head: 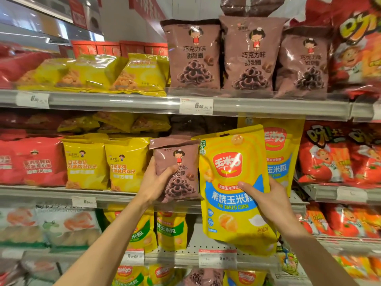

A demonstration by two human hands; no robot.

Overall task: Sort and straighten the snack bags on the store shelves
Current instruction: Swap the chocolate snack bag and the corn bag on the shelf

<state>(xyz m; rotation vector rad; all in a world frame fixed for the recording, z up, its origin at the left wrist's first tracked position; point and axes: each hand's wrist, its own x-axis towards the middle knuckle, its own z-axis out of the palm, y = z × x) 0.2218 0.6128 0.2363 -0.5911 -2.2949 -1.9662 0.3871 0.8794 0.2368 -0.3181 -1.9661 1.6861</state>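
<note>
Left hand (156, 182) curled round a small brown glossy plastic snack bag printed with chocolate rings (177, 170), thumb across the front, fingers behind the left edge. Bag held upright, just in front of the middle shelf's grey metal edge (51, 191), near the centre of view.

Right hand (266, 200) gripping a large yellow and blue glossy pouch of baked corn (233, 182) at its right edge, thumb pressed on the front at about 3 o'clock of the pouch. Pouch tilted slightly, top leaning left, touching or just overlapping the brown bag's right side. Lower part hanging down past the middle shelf's edge.

Behind it, at 1 o'clock, a second yellow corn pouch (282, 149) standing on the middle shelf.

At 12 o'clock, on the upper shelf, three tall brown chocolate-ring bags (249, 54) standing upright side by side. At 10 o'clock, flat-lying yellow snack bags (115, 73). White price tag (195, 106) clipped on the upper shelf rail, just below the brown bags.

At 9 o'clock on the middle shelf, two upright yellow bags with red lettering (105, 164), then red bags (41, 162) further left. At 3 o'clock, red tomato-print bags (329, 155).

At 6 o'clock, on the lower shelf, yellow and green corn pouches (167, 230).
</note>
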